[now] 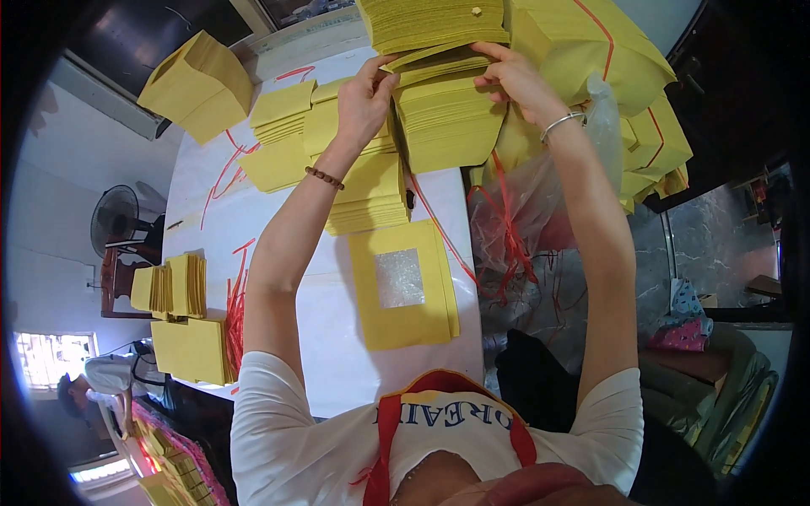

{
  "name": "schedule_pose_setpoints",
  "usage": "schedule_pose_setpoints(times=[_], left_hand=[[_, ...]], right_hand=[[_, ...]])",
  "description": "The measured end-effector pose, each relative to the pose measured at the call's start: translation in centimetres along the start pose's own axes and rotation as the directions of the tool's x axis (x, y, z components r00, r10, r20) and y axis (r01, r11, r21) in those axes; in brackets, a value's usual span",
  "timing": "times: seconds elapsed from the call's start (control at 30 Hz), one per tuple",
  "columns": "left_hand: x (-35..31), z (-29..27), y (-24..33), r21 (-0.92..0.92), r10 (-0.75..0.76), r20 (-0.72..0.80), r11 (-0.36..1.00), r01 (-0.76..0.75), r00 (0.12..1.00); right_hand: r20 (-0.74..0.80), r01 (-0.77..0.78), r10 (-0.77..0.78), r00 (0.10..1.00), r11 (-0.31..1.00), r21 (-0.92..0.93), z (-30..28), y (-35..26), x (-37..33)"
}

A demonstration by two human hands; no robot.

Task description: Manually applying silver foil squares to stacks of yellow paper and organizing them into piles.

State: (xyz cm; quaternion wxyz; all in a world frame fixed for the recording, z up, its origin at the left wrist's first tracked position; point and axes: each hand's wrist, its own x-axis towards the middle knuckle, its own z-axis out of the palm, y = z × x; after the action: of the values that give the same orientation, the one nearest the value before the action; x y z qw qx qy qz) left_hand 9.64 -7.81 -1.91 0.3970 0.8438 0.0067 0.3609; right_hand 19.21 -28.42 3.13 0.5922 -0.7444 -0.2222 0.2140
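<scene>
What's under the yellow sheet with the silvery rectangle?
Another yellow layer seems to peek out along the right side of the yellow sheet, above the white tabletop. Anything beneath its middle, and how many layers, is covered.

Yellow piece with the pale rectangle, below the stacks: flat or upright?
Flat: the yellow piece lies broad face up, its pale rectangle fully showing.

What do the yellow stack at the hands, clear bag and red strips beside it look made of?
Yellow stack: likely matte paper or thin card; thin flat layers show at its edge.
Clear bag: likely thin plastic film; see-through, wrinkled, glossy highlights.
Red strips: perhaps plastic ribbon; narrow, limp, tangled, finish too small to tell.
</scene>
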Motion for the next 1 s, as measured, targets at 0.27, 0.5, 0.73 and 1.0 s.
schedule_pose_setpoints(times=[0.27, 0.5, 0.73, 1.0], left_hand=[[0.4, 0.1, -0.2, -0.026, 0.01, -0.018, 1.0, -0.01, 1.0], [0.7, 0.0, 0.3, -0.089, -0.04, -0.025, 0.995, 0.038, 0.999], [0.5, -0.1, 0.7, -0.059, -0.107, -0.001, 0.992, 0.107, 0.994], [0.7, -0.1, 0.8, -0.061, -0.104, -0.007, 0.993, 0.104, 0.995]], right_hand=[[-0.073, 0.074, -0.075, 0.994, 0.997, -0.014, 0.4, 0.1, 0.4], [-0.133, 0.129, -0.136, 0.982, 0.99, -0.061, 0.8, 0.3, 0.8], [-0.135, 0.123, -0.132, 0.982, 0.99, -0.074, 0.8, 0.3, 0.6], [-0.15, 0.147, -0.159, 0.976, 0.985, -0.088, 0.8, 0.1, 0.8]])
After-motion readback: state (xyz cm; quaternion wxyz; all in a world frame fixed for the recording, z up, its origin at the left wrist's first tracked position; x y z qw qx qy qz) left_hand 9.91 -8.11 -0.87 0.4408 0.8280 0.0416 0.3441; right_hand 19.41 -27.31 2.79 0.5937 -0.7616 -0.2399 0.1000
